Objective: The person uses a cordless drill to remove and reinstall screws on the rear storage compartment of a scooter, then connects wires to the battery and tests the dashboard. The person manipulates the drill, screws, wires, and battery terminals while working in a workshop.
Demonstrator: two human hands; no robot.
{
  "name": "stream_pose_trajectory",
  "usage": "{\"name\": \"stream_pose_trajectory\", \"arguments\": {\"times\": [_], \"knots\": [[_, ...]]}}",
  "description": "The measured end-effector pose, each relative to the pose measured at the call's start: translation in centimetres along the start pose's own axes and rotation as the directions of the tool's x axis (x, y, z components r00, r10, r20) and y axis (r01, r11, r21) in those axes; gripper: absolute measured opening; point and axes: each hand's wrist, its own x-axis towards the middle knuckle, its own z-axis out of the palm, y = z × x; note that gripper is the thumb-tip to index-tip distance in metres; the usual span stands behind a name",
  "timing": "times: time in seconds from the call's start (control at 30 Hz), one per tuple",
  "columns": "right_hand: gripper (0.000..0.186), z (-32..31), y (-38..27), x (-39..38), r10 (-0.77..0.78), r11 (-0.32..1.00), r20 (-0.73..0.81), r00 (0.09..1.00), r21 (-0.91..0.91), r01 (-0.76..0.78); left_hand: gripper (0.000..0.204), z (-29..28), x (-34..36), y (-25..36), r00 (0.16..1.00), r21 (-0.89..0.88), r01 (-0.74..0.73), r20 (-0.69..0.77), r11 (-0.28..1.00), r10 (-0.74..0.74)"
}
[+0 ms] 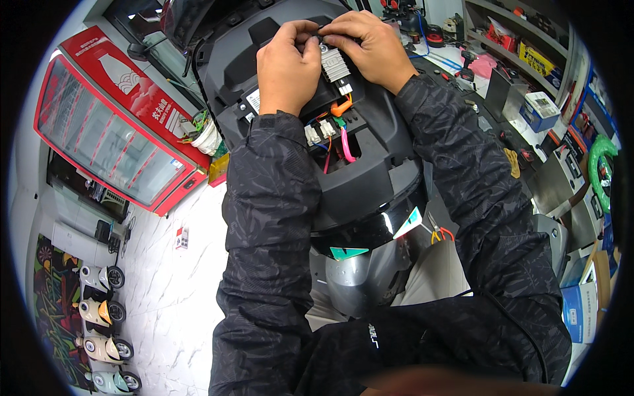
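Both hands meet at the upper end of a silver finned metal module [335, 66] on the black plastic body [386, 125] of a scooter. My left hand [287, 69] is closed, its thumb and curled fingers at the module's top left corner. From the other side, my right hand [370, 49] pinches close to the same spot, thumb against fingers. Whatever small part lies between the fingertips is hidden. Below the module are an orange connector [341, 107], white plugs [312, 134] and a thick pink cable [347, 146] running into a square opening.
Pliers with red and orange handles [438, 232] lie by the scooter's near right side. A workbench [449, 66] cluttered with tools stands at the right. At the left are a red glass-door fridge [119, 119] and a small box [181, 238] on the white floor.
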Motion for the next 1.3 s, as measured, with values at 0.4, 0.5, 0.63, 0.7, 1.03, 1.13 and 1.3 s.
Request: {"name": "stream_pose_trajectory", "arguments": {"times": [0.4,0.5,0.63,0.7,1.03,1.13,1.3], "knots": [[0.022,0.6,0.1,-0.5,0.177,0.984,-0.084,0.981,0.031,-0.175,0.018,0.9,0.1,0.6,0.986,0.036,0.084,-0.144,0.996,-0.078],[0.02,1.1,0.3,-0.2,0.178,0.983,-0.113,0.977,-0.019,-0.182,0.02,1.0,0.2,0.6,0.983,0.076,0.12,-0.152,0.99,-0.108],[0.018,1.5,0.4,0.2,0.164,0.984,-0.147,0.975,-0.045,-0.173,0.023,1.1,0.3,0.5,0.983,0.096,0.124,-0.15,0.988,-0.108],[0.018,1.5,0.5,0.3,0.167,0.982,-0.156,0.974,-0.064,-0.179,0.028,1.1,0.3,0.4,0.982,0.117,0.16,-0.121,0.98,-0.146],[0.015,1.6,0.5,0.4,0.147,0.987,-0.111,0.983,-0.053,-0.153,0.028,1.0,0.6,-0.2,0.993,0.234,0.083,-0.097,0.969,-0.062],[0.016,1.6,0.5,0.4,0.147,0.985,-0.105,0.984,-0.078,-0.156,0.028,1.0,0.7,-0.3,0.993,0.256,0.09,-0.101,0.962,-0.065],[0.016,1.9,0.4,0.4,0.133,0.978,-0.126,0.983,-0.142,-0.151,0.019,1.2,0.7,-0.2,0.993,0.247,0.031,-0.121,0.969,-0.001]]}}
